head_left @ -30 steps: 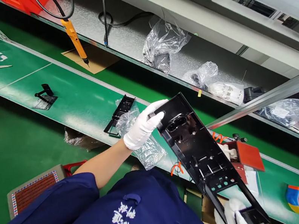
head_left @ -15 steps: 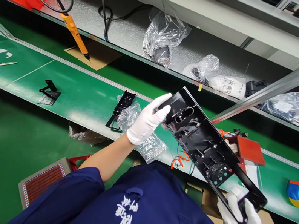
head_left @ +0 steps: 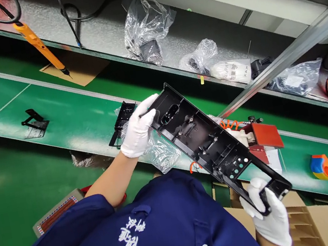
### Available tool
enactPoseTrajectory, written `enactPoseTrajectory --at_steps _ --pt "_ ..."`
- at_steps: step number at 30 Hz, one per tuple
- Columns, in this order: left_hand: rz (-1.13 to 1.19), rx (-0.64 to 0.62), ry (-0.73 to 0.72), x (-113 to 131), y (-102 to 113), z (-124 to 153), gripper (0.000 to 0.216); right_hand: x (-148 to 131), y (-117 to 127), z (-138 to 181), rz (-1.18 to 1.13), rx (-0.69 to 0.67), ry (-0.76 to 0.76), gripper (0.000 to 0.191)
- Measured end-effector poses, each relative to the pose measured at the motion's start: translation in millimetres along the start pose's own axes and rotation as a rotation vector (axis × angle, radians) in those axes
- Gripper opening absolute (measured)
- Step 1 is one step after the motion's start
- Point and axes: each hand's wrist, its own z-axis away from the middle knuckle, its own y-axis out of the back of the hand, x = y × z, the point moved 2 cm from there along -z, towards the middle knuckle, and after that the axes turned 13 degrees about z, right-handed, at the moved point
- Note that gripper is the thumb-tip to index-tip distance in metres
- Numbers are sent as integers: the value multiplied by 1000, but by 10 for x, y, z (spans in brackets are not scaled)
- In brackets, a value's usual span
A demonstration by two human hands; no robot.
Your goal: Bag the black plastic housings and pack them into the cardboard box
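The left hand [head_left: 138, 129] and right hand [head_left: 268, 210] grip opposite ends of a black panel [head_left: 204, 131], slanting across the green bench's [head_left: 78, 118] near edge; green surface separates it from the orange-and-blue holder [head_left: 319, 166].

1. A factory workshop, I'd say, on the assembly floor: a long green bench [head_left: 70, 107] runs right past me.
2. An orange electric screwdriver [head_left: 41, 47] hangs at the front edge of a shelf [head_left: 99, 37].
3. Bagged parts [head_left: 150, 51] lie along that same edge.
4. Navy work jacket [head_left: 169, 227], white gloves [head_left: 137, 131], a black housing [head_left: 203, 131] held in them.
5. A cardboard carton [head_left: 323, 222] sits below the bench's near edge.
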Motion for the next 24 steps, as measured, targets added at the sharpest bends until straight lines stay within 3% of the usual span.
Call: enactPoseTrajectory --at_steps 5,14,20,24 --pt "-6 13 19 -23 25 -56 42 -77 -109 -31 -125 -32 -52 32" --pt "20 3 62 -133 187 -255 32 -139 -303 72 -39 -25 24 32" --pt "59 56 94 -223 193 -381 33 -197 -417 -44 -154 -9 -61 38" --pt "52 24 128 -252 207 -452 33 -179 -495 -78 -173 27 -96 38"
